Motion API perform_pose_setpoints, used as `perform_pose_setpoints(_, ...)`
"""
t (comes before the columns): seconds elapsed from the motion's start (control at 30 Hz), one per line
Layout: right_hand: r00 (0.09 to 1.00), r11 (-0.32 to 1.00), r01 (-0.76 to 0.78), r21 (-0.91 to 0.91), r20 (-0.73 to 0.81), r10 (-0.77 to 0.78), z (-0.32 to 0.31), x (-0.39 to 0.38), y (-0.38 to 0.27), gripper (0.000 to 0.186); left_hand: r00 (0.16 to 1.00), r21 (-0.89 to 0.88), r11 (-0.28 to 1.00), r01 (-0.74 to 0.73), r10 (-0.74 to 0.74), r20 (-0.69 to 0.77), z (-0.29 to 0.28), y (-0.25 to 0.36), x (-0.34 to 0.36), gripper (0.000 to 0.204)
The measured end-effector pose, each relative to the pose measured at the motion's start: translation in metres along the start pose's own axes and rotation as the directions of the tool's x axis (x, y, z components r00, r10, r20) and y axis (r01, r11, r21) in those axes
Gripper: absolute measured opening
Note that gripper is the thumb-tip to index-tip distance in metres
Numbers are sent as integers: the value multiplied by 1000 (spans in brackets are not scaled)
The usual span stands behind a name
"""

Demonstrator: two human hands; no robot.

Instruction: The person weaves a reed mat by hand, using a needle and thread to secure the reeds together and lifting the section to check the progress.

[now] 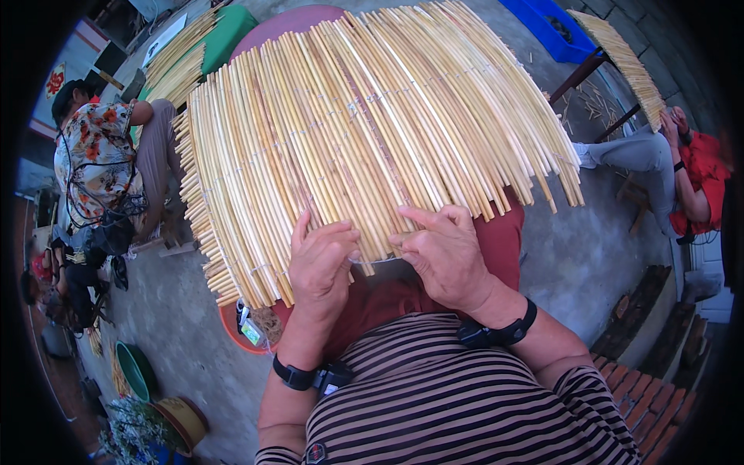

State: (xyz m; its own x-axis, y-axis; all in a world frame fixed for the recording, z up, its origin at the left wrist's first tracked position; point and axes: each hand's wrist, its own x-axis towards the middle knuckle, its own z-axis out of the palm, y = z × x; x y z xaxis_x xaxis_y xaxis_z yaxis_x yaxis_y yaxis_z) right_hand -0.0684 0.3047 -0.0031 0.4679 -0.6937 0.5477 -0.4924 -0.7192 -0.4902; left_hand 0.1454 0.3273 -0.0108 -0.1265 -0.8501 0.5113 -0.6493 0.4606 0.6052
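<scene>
A wide mat of straw-coloured reed stalks point(341, 132), tied in rows with thin thread, lies across my lap and reaches far ahead. At its near edge my left hand point(322, 263) rests by the stalk ends, index finger stretched over the mat, the other fingers curled in. A short pale thread point(380, 259) runs between the two hands below the stalk ends. My right hand point(449, 256) pinches the thread's other end between thumb and fingers, its index finger extended over the reeds. One stalk end point(367, 269) sticks out past the others between the hands.
An orange basin point(232, 329) stands under the mat's near left corner. People sit at left point(101, 155) and right point(697, 178), the right one holding another reed mat point(620, 62). A blue crate point(546, 27), green tub point(136, 372), potted plant point(182, 426) and brick steps point(643, 403) surround me.
</scene>
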Motion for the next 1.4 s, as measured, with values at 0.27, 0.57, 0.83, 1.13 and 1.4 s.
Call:
perform_pose_setpoints(0.27,997,997,75,13,-27,-75,3,-6,10,7,1000,16,1000,-27,27,-5,1,1,0,5)
perform_pose_setpoints(0.57,998,990,27,140,-56,-19,-6,5,4,8,996,-17,1000,21,-22,-89,-6,-1,7,7)
perform_pose_setpoints(0.83,975,901,-60,429,-169,145,-11,14,-10,6,999,-52,998,-45,44,-15,-8,-5,0,5)
perform_pose_setpoints(1.13,881,522,-306,796,30,472,11,3,-18,15,999,-33,999,-35,35,-19,-5,-8,2,4)
perform_pose_setpoints(1.4,977,887,-113,447,-113,181,13,2,-1,12,998,-12,999,-35,34,-47,-3,-10,2,5)
